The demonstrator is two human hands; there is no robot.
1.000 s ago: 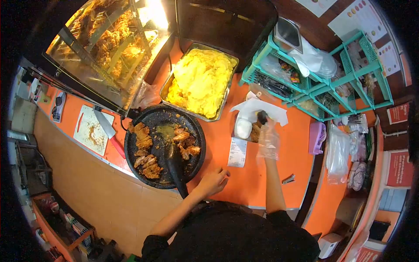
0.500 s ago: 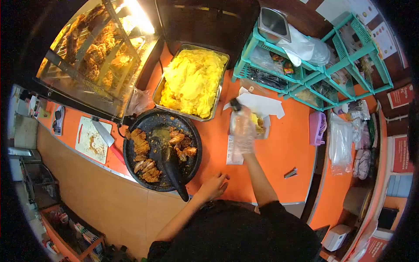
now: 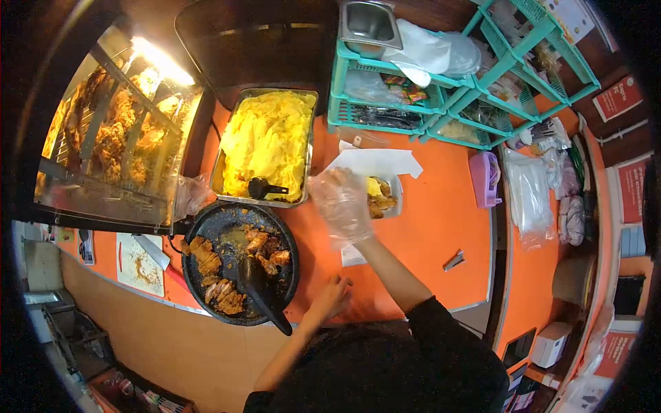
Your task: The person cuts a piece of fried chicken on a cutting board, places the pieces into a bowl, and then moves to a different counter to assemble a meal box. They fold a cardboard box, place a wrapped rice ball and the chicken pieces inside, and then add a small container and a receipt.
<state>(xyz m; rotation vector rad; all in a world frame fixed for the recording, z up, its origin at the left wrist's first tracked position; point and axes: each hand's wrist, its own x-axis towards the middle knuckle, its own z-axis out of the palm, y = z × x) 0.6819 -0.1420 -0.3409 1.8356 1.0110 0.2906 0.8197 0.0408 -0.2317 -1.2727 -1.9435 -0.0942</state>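
My right hand (image 3: 342,203), in a clear plastic glove, is over the counter between the tray (image 3: 308,165) of yellow rice (image 3: 268,138) and a small white food box (image 3: 394,212). Its fingers look loosely apart, with nothing visible in them. A black scoop (image 3: 267,188) rests on the rice at the tray's near edge, its handle pointing toward that hand but not touching it. Inside the box, partly hidden by the glove, are yellow rice and browned pieces (image 3: 380,204). My bare left hand (image 3: 332,296) is at the counter's front edge, fingers slightly bent and apart, holding nothing.
A black stone mortar (image 3: 292,275) with fried chicken pieces and a pestle (image 3: 265,292) stands at the left. Beyond it are a knife (image 3: 153,251) and cutting board (image 3: 138,275). A lit display case (image 3: 110,138) and teal racks (image 3: 413,103) line the back.
My right hand has moved left from above the food box toward the rice tray. The black scoop, earlier in that hand, now lies on the rice. The camera view has shifted.
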